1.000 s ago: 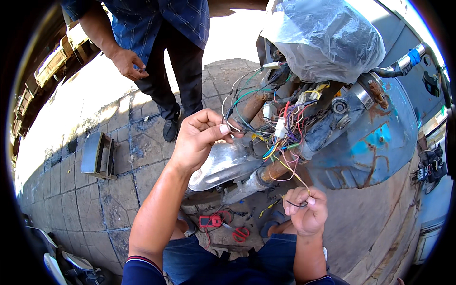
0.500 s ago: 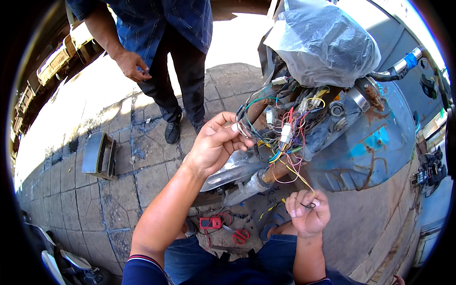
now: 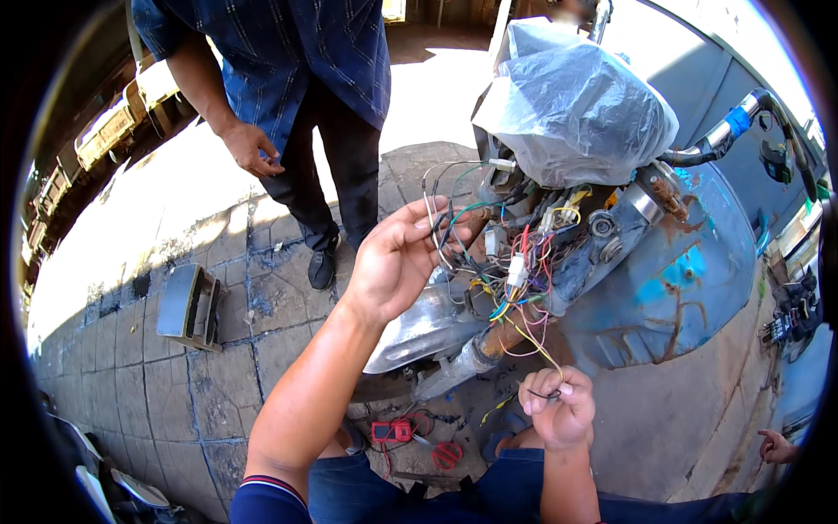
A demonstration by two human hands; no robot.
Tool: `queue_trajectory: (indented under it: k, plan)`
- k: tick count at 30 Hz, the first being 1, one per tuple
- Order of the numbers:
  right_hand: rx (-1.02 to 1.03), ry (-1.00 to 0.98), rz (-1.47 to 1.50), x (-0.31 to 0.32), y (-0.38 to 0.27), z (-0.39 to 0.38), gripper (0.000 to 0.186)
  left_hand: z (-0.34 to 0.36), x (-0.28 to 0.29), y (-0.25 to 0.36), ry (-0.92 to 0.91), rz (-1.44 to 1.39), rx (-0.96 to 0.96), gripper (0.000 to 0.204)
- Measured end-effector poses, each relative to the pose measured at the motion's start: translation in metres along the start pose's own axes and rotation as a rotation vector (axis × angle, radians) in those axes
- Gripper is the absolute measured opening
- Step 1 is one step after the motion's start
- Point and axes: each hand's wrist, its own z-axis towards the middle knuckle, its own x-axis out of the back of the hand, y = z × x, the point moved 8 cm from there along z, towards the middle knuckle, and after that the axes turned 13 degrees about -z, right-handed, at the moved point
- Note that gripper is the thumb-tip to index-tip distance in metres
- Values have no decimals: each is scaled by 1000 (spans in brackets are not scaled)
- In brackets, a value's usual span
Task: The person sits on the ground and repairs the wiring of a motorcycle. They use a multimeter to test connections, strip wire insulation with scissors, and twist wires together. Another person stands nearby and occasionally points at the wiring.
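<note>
My left hand point(image 3: 397, 262) is among the thin wires point(image 3: 429, 188) in black, white and green at the left of a tangled wiring harness point(image 3: 524, 262). Its thumb and fingers close on some of these wires. Lower right, my right hand point(image 3: 559, 406) pinches a yellow wire point(image 3: 539, 348) that runs down from the harness, and a short black wire end sticks out between its fingers. A white connector point(image 3: 517, 270) hangs in the middle of the bundle. The harness spills from the front of a stripped, rusty motorcycle, beside its fork tube point(image 3: 471, 349).
Clear plastic wraps a bulky part point(image 3: 580, 105) above the harness. A handlebar point(image 3: 729, 127) and rusty blue panel point(image 3: 672, 271) lie right. On the ground are a red multimeter point(image 3: 391, 431), a red-handled tool point(image 3: 447, 455) and a metal box frame point(image 3: 189, 307). A person point(image 3: 297, 105) stands opposite; another hand point(image 3: 775, 447) shows right.
My left hand has opened up slightly and shifted among the black and green wires. My right hand has moved a little left and down, still pinching. Another person's hand now shows at the right edge.
</note>
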Motion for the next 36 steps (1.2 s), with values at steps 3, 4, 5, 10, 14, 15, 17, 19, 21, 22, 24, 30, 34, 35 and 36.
queue_trajectory:
  k: [3, 4, 5, 10, 14, 15, 17, 19, 21, 22, 24, 30, 34, 35, 36]
  plan:
    - [-6, -4, 64, 2, 3, 0, 22, 14, -8, 21, 9, 26, -47, 33]
    - [-8, -1, 75, 2, 4, 1, 22, 17, -11, 29, 1, 55, -70, 31]
    - [-1, -3, 74, 2, 4, 0, 22, 19, -15, 34, -3, 82, -86, 30]
    - [-4, 18, 76, 7, 4, -1, 23, 24, -30, 38, 73, 253, 1, 19]
    - [-31, -30, 60, 0, 4, -1, 24, 30, -17, 40, 165, 531, 97, 22]
    - [-41, -33, 59, -1, 4, -1, 24, 36, -21, 47, 155, 603, 71, 21]
    - [-54, -32, 43, -1, 3, -1, 25, 50, -42, 66, 170, 681, -41, 21]
    - [-66, -29, 15, -3, 2, 1, 25, 61, -78, 77, 62, 629, -127, 22]
    - [-79, -10, 28, -4, 2, 2, 25, 66, -106, 79, -11, 637, -210, 24]
    - [-86, -1, 36, -5, 3, 2, 26, 66, -114, 79, -5, 614, -250, 26]
    - [-78, -14, 33, -6, 1, 3, 26, 64, -112, 79, 21, 582, -272, 25]
    - [-100, -1, 21, -2, 3, 0, 26, 57, -78, 91, 106, 654, -245, 22]
    - [-96, -7, 26, -5, 3, 2, 27, 62, -89, 93, 72, 637, -275, 24]
    - [-87, -16, 29, -5, 2, 2, 27, 61, -90, 90, 75, 697, -254, 24]
    - [-77, -24, 32, -5, 2, 3, 27, 58, -93, 87, 78, 757, -232, 25]
